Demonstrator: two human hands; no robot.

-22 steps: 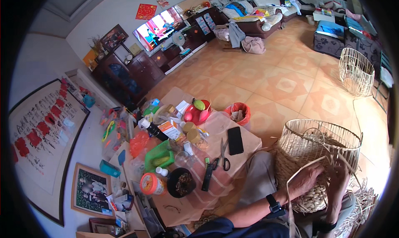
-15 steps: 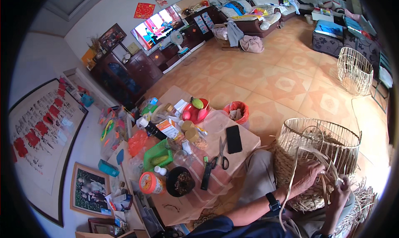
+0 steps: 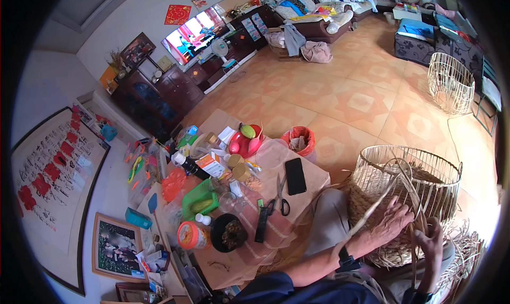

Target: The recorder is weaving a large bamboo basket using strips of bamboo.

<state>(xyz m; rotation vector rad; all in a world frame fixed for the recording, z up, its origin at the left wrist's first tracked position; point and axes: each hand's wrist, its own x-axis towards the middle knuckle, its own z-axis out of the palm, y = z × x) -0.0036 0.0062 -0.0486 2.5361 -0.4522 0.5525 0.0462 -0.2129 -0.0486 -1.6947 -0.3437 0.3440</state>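
Note:
In front of my lap stands a round basket (image 3: 366, 195), its lower wall woven from dried plant fibre and its upper part bare upright ribs. My left hand (image 3: 390, 221), with a dark watch on the wrist, is against the near side of the basket, its fingers closed on flat plant-fibre strips (image 3: 416, 190). Just right of it my right hand (image 3: 429, 239) pinches the same bundle lower down. Some strips rise in a loop over the rim, and one long strip slants down across my left forearm. The fingertips partly hide where the strips meet the weave.
Left of my knee, a low table bears scissors (image 3: 280, 195), a phone (image 3: 296, 176), a black bowl (image 3: 226, 245), a green basket (image 3: 194, 200) and jars. A red-lined bin (image 3: 300, 139) stands beyond it. Loose fibre (image 3: 465, 253) lies at right; another ribbed frame (image 3: 451, 83) stands farther off.
The looped strips have swung and now cross higher over the basket rim. My left hand has shifted slightly, and my right hand has moved a little left. The whole view has tilted slightly.

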